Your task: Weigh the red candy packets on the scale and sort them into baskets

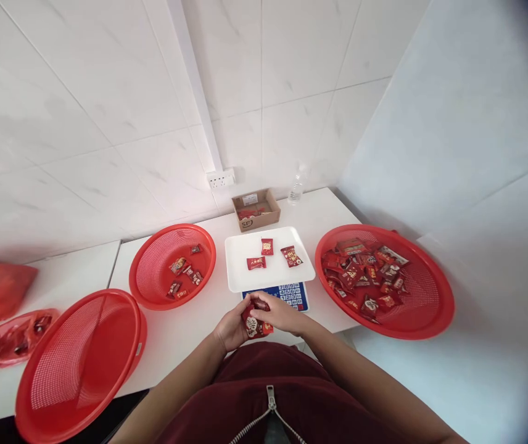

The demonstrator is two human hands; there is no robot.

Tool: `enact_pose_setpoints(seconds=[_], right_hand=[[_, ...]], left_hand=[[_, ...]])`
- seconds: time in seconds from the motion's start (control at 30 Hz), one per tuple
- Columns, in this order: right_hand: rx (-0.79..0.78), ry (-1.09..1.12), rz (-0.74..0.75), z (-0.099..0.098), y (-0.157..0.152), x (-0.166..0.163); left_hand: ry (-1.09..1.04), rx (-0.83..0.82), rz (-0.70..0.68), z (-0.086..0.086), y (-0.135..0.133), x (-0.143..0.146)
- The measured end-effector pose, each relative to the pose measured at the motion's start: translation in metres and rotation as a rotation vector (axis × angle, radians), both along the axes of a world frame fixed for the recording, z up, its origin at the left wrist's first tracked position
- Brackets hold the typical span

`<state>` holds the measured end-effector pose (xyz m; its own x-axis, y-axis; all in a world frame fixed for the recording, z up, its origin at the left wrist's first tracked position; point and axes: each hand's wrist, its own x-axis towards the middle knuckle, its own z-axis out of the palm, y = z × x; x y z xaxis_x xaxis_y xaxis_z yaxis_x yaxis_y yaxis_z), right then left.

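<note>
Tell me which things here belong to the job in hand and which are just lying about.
Seemingly in the job:
Red packets, in left hand and right hand
White tray bearing three packets
Blue keypad
Right basket of mixed packets
Basket left of the tray

Perhaps just lying about:
Clear bottle
Cardboard box behind the tray

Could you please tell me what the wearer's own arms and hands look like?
The left hand and right hand are bare, with no gloves or wrist bands visible. The forearms show no sleeves. Between them is a maroon garment with a silver-coloured zip.
</note>
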<state>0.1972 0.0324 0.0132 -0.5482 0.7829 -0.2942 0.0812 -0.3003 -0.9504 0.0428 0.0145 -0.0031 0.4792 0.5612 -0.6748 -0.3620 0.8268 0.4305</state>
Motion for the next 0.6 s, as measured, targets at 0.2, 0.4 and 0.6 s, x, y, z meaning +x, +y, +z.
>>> enact_pose_setpoints(seconds=[0.2, 0.4, 0.6], right_hand=[[-0.223, 0.033, -0.221, -0.018, -0.008, 0.004], [-0.433, 0.109, -0.548, -0.027, 0.018, 0.015], [-0.485, 0.266, -0.703, -0.024, 0.045, 0.026]], left_hand=[[-0.163, -0.077, 0.092, -0.004, -0.009, -0.015], [-0.058, -0.110, 0.176, -0.008, -0.011, -0.021], [-0.068, -0.084, 0.173, -0.008, -0.015, -0.027]])
